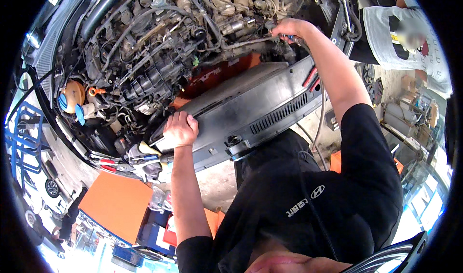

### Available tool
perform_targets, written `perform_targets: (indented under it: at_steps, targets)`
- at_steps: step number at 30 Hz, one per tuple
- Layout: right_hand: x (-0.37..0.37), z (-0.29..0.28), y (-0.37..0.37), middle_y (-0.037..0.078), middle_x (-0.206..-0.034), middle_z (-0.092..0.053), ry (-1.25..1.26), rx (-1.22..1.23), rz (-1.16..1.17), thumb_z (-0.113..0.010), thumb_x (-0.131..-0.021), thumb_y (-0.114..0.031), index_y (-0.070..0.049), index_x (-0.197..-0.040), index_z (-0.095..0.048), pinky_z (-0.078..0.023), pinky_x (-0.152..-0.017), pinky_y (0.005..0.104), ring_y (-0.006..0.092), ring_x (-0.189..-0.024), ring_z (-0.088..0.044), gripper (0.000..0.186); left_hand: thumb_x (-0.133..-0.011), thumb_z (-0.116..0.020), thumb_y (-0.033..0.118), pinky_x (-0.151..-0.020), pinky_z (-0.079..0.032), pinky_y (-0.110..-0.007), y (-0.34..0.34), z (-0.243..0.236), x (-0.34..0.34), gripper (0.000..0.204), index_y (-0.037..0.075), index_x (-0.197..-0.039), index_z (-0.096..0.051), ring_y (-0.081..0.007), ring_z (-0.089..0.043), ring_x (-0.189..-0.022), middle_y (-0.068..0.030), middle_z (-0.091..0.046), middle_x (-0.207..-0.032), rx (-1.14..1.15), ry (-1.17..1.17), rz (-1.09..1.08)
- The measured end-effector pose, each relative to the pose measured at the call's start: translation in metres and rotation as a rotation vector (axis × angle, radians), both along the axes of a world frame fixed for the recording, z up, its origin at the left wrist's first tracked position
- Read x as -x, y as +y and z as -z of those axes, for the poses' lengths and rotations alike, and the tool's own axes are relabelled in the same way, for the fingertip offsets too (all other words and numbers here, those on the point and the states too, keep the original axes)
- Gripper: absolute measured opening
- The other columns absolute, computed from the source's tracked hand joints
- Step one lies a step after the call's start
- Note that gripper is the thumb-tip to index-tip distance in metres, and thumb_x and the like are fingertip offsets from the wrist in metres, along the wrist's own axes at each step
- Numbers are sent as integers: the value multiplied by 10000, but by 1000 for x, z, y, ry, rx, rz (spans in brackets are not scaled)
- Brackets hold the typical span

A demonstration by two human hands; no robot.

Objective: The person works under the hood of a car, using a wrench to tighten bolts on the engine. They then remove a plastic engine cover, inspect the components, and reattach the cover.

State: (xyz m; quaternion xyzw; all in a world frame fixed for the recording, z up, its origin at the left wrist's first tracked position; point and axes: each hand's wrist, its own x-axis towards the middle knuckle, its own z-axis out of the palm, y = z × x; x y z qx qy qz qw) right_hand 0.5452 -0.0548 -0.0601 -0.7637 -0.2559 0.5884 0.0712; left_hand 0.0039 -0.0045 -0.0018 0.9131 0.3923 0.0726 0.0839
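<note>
The right hand (296, 28) reached far across the engine bay, its fingers wrapped around a hand tool with a blue part (289, 38), among the pipes at the front of the engine (154, 82). The tool's tip could not be made out. Its hose (322, 114) dropped over the black front panel (217, 126) beside the right forearm; a catch on the panel's edge could have jerked the tool sideways, knocking a pipe or cable.

The left hand (181, 129) rested on the panel's left part, fingers curled in; whether they pinched the edge or merely propped the body, I could not tell. If the person's weight bore on that hand, the plastic might have flexed or the hand slid, tipping the body forward.

Behind the panel lay a deep gap with an orange surface (212, 78) inside; a loosened grip could have dropped the tool there, somewhere awkward to reach.
</note>
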Motion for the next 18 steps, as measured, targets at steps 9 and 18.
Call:
perform_targets:
  at_steps: [9,18]
  targets:
    - [10,-10,4,79,-680,-608,5,-25,-16,-714,-859,-259,-5,-760,-636,-476,-542,406,214,-555,-589,283,-885,-587,327,-678,-529,-465,0,-5,1,208,133,-820,-617,-321,-638,-786,-67,-637,-832,15,9,-28]
    - [7,-8,6,24,-705,-565,11,34,-48,-698,-863,-249,-44,-855,-640,-455,-516,333,139,-595,-515,212,-885,-582,319,-682,-532,-467,0,-3,1,212,126,-801,-606,-332,-635,-780,-72,-634,-819,10,17,-43]
